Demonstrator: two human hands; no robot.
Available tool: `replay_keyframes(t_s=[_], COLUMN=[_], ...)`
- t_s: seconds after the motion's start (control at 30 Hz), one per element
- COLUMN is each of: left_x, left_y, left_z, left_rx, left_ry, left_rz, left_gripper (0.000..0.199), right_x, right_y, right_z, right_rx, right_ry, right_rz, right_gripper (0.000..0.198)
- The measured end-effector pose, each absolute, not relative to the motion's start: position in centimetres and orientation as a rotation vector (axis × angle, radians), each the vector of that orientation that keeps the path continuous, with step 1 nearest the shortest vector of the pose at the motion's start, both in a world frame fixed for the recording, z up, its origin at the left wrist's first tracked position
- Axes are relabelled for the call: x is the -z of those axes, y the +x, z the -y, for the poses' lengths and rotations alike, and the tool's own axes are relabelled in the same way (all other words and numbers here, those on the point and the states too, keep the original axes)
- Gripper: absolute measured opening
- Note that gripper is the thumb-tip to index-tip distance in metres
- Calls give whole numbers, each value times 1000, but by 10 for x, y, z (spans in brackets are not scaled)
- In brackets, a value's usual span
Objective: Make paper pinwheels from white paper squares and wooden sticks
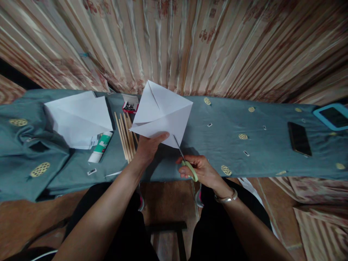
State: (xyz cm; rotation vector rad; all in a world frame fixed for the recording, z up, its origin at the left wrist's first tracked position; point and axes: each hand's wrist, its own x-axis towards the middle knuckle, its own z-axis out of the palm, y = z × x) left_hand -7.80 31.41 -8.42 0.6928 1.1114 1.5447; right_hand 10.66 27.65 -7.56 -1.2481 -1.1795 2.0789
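Note:
A square sheet of white paper [170, 112] with crease lines is held up over the cloth. Slits run inward from its upper corner and its left corner. My left hand [149, 146] grips the paper's lower left edge, thumb on top and fingers hidden beneath. In my right hand [199, 168] is a pair of scissors [191, 169] with pale green handles. Their blades meet the paper near its lower corner, pointing up and left toward its middle.
Wooden sticks [125, 136], a small red box of metal pieces [130, 105], a glue stick [101, 145] and more white paper [78, 116] lie to the left. A dark phone [299, 139] and a blue-framed device [333, 116] lie far right. A curtain [174, 43] hangs behind the cloth-covered table [223, 137].

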Motion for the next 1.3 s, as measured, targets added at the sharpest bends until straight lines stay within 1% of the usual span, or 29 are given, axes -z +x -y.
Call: replay_keyframes(t_s=[0.13, 0.3, 0.5, 0.7, 1.03, 1.3], left_x=[84, 84, 86, 85, 84, 82], left_y=[-78, -77, -73, -72, -73, -68], left_z=[-314, -313, -310, -310, -310, -306], left_rx=[-1548, -1534, -1491, -1498, -1495, -1440], left_ry=[685, 688, 722, 714, 680, 732], left_rz=[-1115, -1109, -1100, -1081, -1117, -1123], left_gripper=[48, 43, 37, 37, 38, 37], right_x=[77, 76, 72, 76, 77, 74], right_y=[106, 107, 107, 106, 102, 105], right_z=[-276, -276, -278, -277, -278, -278], right_rx=[-2066, -2007, -1954, -1970, -1996, -1938], right_ry=[-1244, -1253, -1220, -1234, -1251, -1277], right_rz=[1209, 1269, 1346, 1292, 1221, 1273], right_gripper=[43, 45, 40, 43, 42, 43])
